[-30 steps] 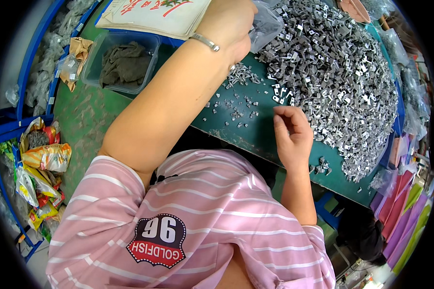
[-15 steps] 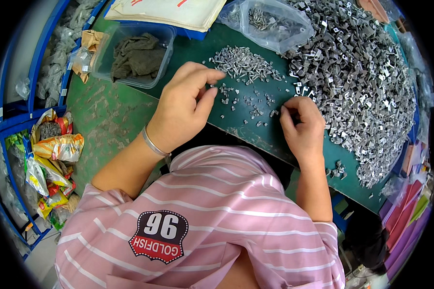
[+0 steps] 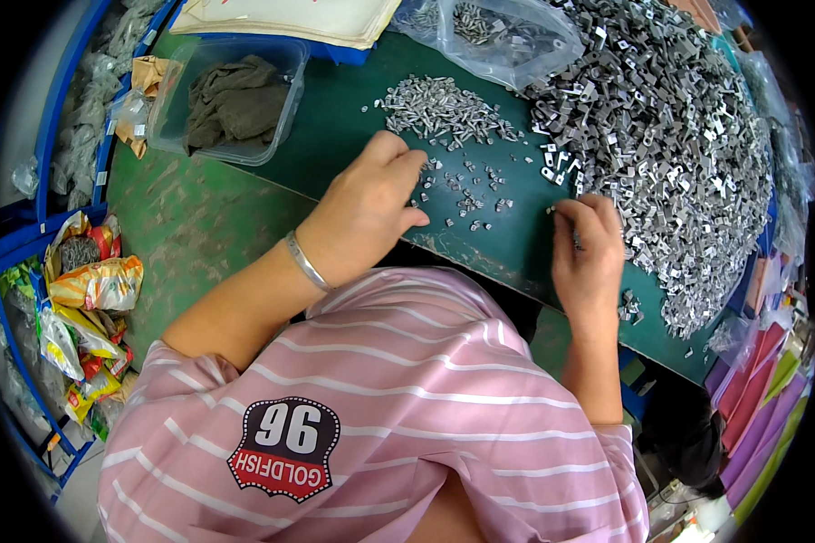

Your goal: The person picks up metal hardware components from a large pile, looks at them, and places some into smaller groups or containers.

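Green worktable [image 3: 516, 258], front edge scuffed. Small metal pieces [image 3: 469, 201]: loose, between the hands; likely light, stiff, slippery; best pinched by edges. Slim metal pieces [image 3: 444, 110]: heaped just beyond, probably rigid. Left hand [image 3: 364, 206]: thumb parted from fingers. Right hand [image 3: 594, 249]: curled, grip cannot be told, beside bracket heap [image 3: 661, 136].

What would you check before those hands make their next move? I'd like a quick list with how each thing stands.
1. Left hand open: ok, thumb spread away.
2. Right hand holding a part: cannot tell, too small and partly hidden.
3. Loose bits gathered together: not ok, scattered between the hands.
4. Bag apart from the small pile: ok.
5. Cloth inside its tub: ok.
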A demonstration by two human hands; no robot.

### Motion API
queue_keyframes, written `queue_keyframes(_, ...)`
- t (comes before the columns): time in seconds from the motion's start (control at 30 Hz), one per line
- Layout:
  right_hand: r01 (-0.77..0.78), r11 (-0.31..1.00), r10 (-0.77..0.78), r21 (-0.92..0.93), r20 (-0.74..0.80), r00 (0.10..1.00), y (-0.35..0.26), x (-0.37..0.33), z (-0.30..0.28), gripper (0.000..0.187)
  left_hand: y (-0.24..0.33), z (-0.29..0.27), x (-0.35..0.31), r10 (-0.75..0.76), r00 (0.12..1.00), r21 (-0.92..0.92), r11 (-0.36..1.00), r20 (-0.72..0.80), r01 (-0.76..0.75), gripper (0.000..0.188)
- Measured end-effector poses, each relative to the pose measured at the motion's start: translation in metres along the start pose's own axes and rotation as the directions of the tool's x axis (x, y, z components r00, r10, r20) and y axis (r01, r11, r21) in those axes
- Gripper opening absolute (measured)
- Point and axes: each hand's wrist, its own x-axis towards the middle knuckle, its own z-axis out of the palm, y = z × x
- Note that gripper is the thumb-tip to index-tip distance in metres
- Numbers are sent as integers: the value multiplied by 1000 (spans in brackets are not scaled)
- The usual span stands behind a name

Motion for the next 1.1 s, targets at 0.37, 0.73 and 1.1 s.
queue_keyframes(0.37,163,957,-187,239,83,979,-33,3,38,49,10,15,2,36,999,-125,992,1,-36,51)
queue_keyframes(0.73,219,975,-217,22,-77,973,-13,47,48,42,0,16,23,193,965,105,979,-177,-176,38)
queue_keyframes(1.1,278,950,-288,140,64,955,-16,36,44,35,-13,11,21,265,957,94,962,-115,-255,22)
